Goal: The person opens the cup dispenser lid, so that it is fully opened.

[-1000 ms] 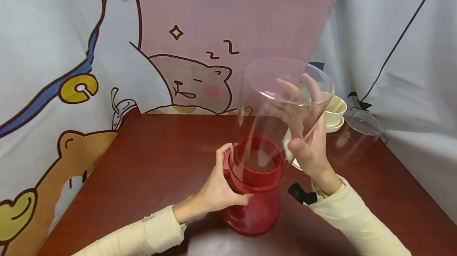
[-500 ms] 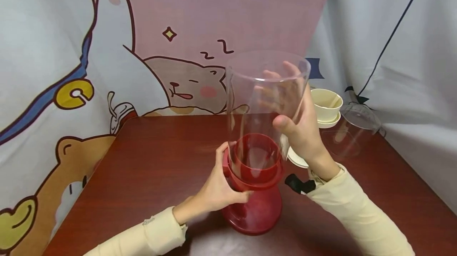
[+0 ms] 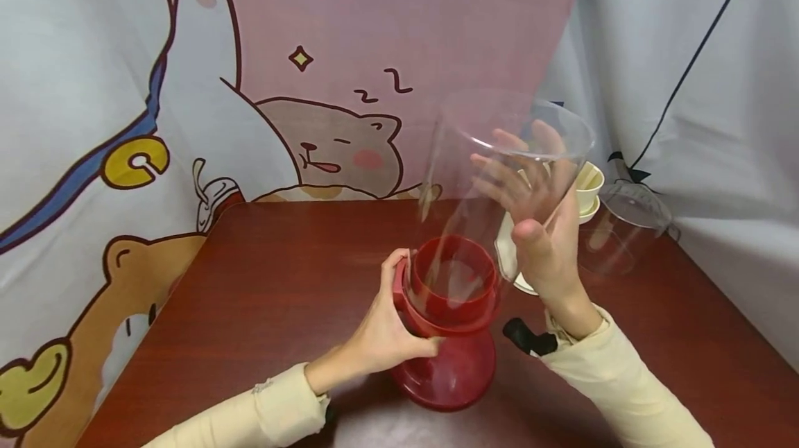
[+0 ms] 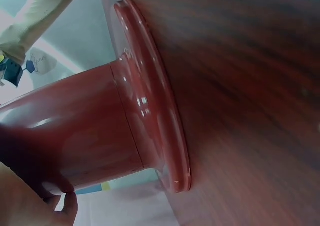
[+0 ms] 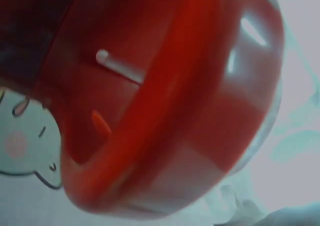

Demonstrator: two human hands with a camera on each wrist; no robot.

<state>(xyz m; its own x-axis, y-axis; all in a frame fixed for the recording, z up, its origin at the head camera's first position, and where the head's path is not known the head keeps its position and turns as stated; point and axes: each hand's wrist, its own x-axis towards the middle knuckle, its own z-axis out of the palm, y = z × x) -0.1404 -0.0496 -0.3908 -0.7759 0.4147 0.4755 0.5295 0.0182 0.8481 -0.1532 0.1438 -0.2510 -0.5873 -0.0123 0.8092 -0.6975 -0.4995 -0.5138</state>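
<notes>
A large clear cylinder, wide and open at its top, leans to the right with its lower end in the ring of a red pedestal base. My left hand grips the base by its upper left side, thumb in front. My right hand holds the cylinder's right side, its fingers showing through the clear wall. In the left wrist view the red base stands on the table, with part of the left hand against it. The right wrist view shows the red ring and a pale peg inside; it is blurred.
Behind the right hand, at the back right, stand a cream pot and a clear container with a handle. A white piece is partly hidden by the cylinder. Printed cloth hangs around the reddish-brown table.
The cylinder's top swung left to nearly upright half a second ago and has now tipped back to the right with the right hand. The left hand keeps its grip on the base.
</notes>
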